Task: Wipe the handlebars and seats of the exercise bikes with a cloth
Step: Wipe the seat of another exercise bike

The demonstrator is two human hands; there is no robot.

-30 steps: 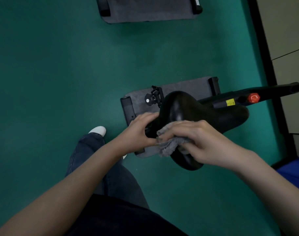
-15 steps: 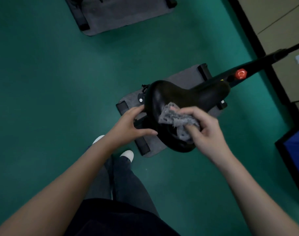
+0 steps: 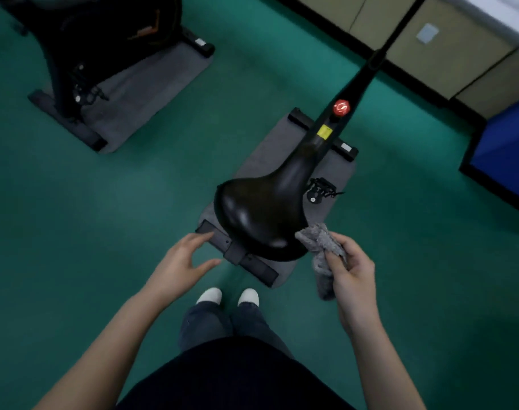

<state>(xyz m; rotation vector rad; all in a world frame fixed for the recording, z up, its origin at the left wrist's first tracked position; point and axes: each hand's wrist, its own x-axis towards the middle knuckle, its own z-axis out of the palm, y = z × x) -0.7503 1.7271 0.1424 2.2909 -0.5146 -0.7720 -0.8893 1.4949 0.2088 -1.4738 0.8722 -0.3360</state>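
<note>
A glossy black bike seat [image 3: 261,211] fills the middle of the head view, its narrow nose pointing up and right along the black frame [image 3: 350,96], which carries a red knob [image 3: 341,108]. My right hand [image 3: 353,279] holds a crumpled grey cloth [image 3: 322,247] just off the seat's rear right edge; part of the cloth hangs below the hand. My left hand [image 3: 184,264] hovers left of the seat's rear, fingers apart, holding nothing and not touching the seat. The handlebars are out of view.
The bike stands on a grey mat [image 3: 270,155] on green floor. A second black bike [image 3: 84,45] on its own mat stands at the upper left. Beige cabinets [image 3: 447,51] line the upper right, with a blue block [image 3: 506,152] at the right edge. My shoes [image 3: 227,295] are behind the bike's rear foot.
Both hands have come off the seat. The left hand let go of the rear and opened; the right hand drew the cloth back to the seat's right rear edge. The view swung round.
</note>
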